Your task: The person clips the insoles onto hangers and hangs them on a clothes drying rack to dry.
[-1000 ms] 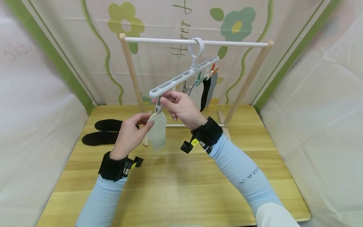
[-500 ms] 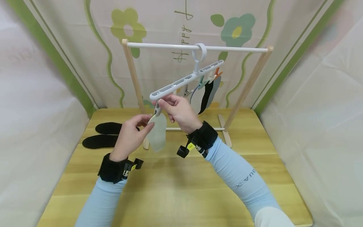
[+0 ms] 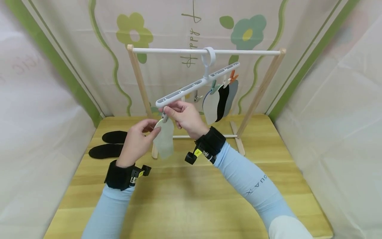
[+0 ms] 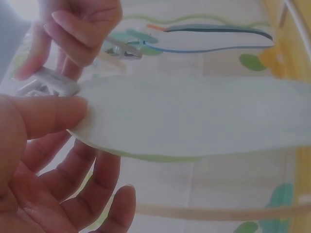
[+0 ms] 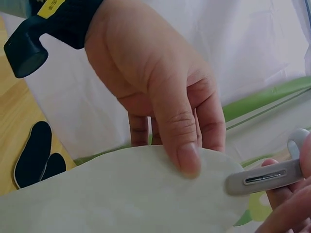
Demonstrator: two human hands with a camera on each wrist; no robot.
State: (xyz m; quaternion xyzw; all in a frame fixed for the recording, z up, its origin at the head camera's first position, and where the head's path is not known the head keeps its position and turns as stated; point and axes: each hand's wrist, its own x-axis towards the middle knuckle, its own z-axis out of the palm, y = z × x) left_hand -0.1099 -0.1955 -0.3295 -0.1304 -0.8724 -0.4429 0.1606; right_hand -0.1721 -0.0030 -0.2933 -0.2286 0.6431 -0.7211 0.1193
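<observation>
My left hand (image 3: 136,142) pinches a pale, whitish-green insole (image 3: 164,142) near its upper end, thumb on the near face and fingers behind. The insole hangs down in the head view. Its top edge sits in the mouth of a grey clothespin (image 5: 265,178), seen close in the right wrist view. My right hand (image 3: 188,119) pinches that clothespin's handles between thumb and fingers, just under the near left end of a light grey clip hanger (image 3: 182,92). Part of the right hand's fingers is hidden behind the clothespin and hanger.
The hanger hooks over the white bar (image 3: 167,50) of a wooden rack. On its right side, orange, white and teal clothespins hold a grey insole (image 3: 231,96), a black insole (image 3: 222,103) and a white insole (image 3: 210,107). Two black insoles (image 3: 105,151) lie on the table (image 3: 185,202), left.
The hanger's right end and the insoles hanging there have swung a little to the right. My right wrist has shifted slightly left and down. Both hands keep their pinches.
</observation>
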